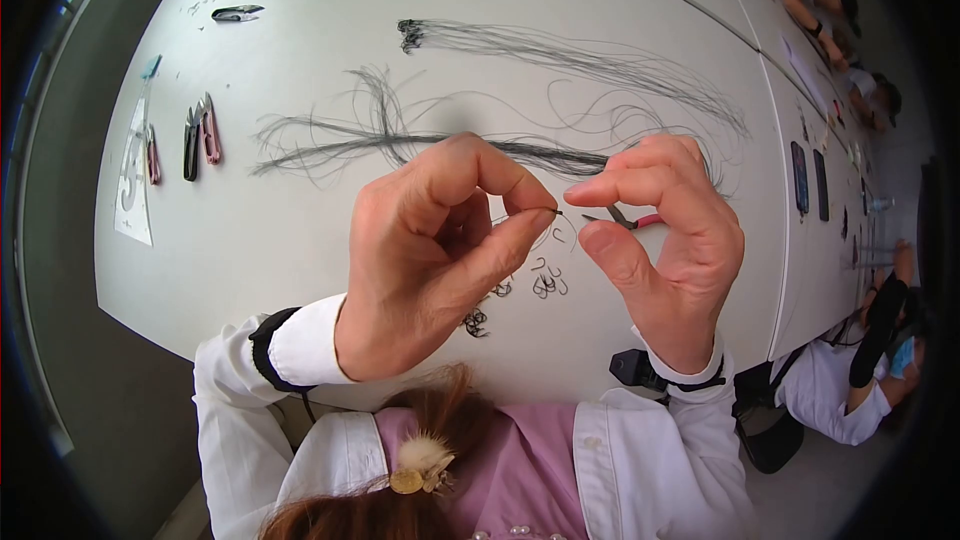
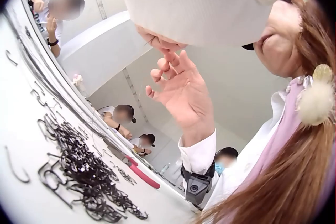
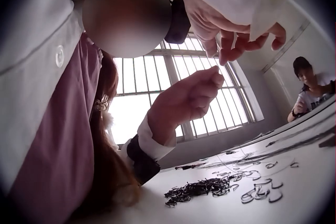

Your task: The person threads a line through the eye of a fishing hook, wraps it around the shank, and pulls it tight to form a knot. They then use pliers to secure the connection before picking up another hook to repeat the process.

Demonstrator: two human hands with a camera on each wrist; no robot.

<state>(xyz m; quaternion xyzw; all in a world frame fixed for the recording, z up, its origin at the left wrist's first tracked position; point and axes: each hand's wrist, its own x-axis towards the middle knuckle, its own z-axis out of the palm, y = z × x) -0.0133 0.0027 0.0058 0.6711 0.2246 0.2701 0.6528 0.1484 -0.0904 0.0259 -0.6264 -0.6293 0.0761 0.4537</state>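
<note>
My left hand (image 1: 440, 250) pinches a small fish hook between thumb and index fingertip; only its dark tip (image 1: 558, 211) shows, and the rest is hidden by the fingers. A thin line curves beneath the fingertips. Facing it, my right hand (image 1: 665, 240) has thumb and index finger spread apart, with the fingertips near that tip and nothing gripped. Below the hands, loose black fish hooks (image 1: 545, 285) lie on the white table. The left wrist view shows a dense heap of hooks (image 2: 86, 171) and the right palm (image 2: 184, 98), its fingers loosely bent.
Red-handled pliers (image 1: 640, 221) lie behind the right hand. Beyond the hands stretch a long bundle of dark lines (image 1: 540, 152) and a second bundle (image 1: 560, 58) with hooks clustered at its end. Snips (image 1: 208, 130) and a clear ruler (image 1: 133, 180) lie at the left. Other people sit at the right.
</note>
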